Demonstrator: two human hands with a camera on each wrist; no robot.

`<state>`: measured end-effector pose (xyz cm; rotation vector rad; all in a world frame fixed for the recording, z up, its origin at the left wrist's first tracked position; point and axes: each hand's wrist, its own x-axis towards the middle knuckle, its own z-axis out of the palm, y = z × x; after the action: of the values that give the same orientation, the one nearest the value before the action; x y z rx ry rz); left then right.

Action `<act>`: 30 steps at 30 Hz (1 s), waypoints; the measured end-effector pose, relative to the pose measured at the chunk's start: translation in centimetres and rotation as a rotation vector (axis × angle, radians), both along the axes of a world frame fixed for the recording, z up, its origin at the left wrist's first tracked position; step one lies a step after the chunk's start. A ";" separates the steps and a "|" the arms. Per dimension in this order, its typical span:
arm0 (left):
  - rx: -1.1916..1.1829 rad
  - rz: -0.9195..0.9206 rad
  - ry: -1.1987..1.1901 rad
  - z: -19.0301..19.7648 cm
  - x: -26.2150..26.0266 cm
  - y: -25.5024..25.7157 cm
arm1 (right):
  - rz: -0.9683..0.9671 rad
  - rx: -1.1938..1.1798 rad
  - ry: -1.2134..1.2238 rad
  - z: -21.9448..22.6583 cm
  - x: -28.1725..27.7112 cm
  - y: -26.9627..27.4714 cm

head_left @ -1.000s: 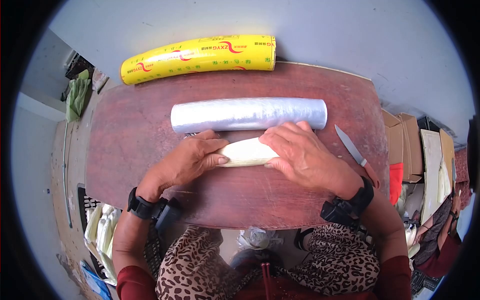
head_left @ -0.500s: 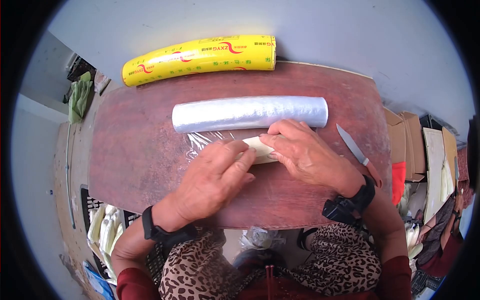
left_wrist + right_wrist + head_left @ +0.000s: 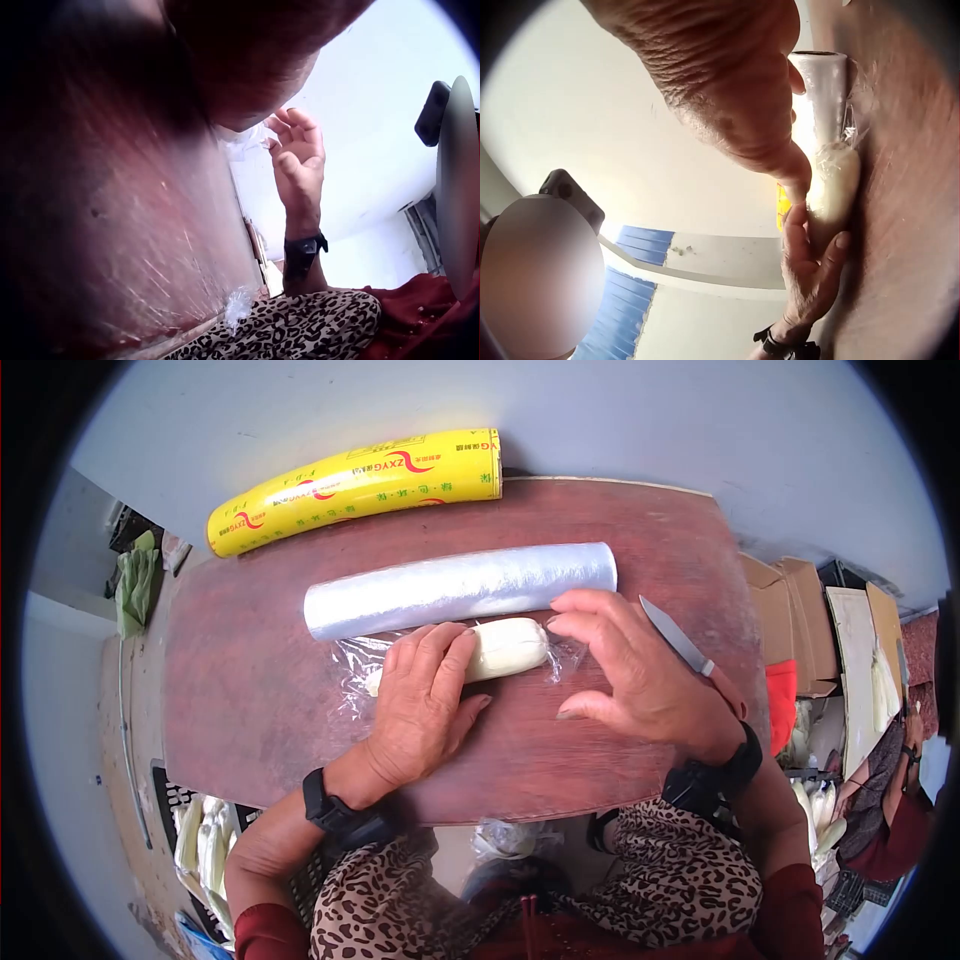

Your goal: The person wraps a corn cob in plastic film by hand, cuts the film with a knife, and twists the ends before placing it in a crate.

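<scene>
A pale ear of corn (image 3: 510, 647), smooth and cream coloured, lies on the table with clear film about it. Loose film (image 3: 352, 665) spreads out at its left, and a wisp sticks out past its right end. My left hand (image 3: 425, 695) rests across the corn's left part, fingers laid over it and thumb apart, hiding its middle. Off the right end, my right hand (image 3: 640, 675) hovers with fingers and thumb spread, holding nothing. Just behind the corn lies the roll of cling film (image 3: 460, 590). In the right wrist view the wrapped corn (image 3: 834, 184) appears between the left hand (image 3: 810, 289) and the roll.
A yellow printed roll (image 3: 360, 490) lies along the table's back edge. Right of my right hand is a knife (image 3: 680, 640) with a pinkish handle. Cardboard boxes (image 3: 790, 615) stand off the right side; a crate of pale ears (image 3: 205, 840) is at lower left.
Both hands first gripped the corn's ends. My left hand has moved over its top, and my right hand has let go and drawn off right. Film now shows around the corn.
</scene>
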<state>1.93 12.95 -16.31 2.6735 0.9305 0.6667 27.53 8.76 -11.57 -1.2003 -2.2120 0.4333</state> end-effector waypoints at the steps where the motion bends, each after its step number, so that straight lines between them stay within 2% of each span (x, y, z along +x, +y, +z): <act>1: -0.001 0.006 0.001 0.0 0.0 0.0 | -0.013 0.018 -0.031 -0.4 -0.3 -0.3; 5: 0.013 0.022 0.003 0.3 0.2 -0.1 | -0.144 0.060 -0.001 -2.9 -1.4 0.1; 8: -0.005 0.049 -0.010 0.0 0.4 0.1 | -0.154 0.038 0.035 -4.2 -0.3 0.7; 11: 0.064 0.059 -0.053 -0.4 0.8 0.4 | -0.288 0.011 0.231 -4.1 -0.4 1.4; 14: 0.085 0.081 -0.040 -0.2 1.0 0.4 | -0.354 -0.098 0.329 -4.1 -0.3 1.5; 17: 0.069 0.021 -0.071 -0.2 0.8 0.9 | -0.354 0.020 0.187 -5.4 -0.4 1.9; 20: 0.075 -0.050 -0.084 -0.4 0.1 1.4 | -0.347 0.111 -0.033 -4.8 -0.5 1.5; 26: 0.062 -0.149 -0.023 0.7 -0.3 1.6 | -0.345 0.153 -0.115 -4.7 -0.2 0.8; 30: -0.019 -0.141 -0.030 1.0 -0.5 1.7 | -0.428 0.135 -0.214 -4.7 1.3 0.2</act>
<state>1.41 14.66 -15.36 2.6747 0.7288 0.6609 28.85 8.95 -16.24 -1.6524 -2.0340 -0.0193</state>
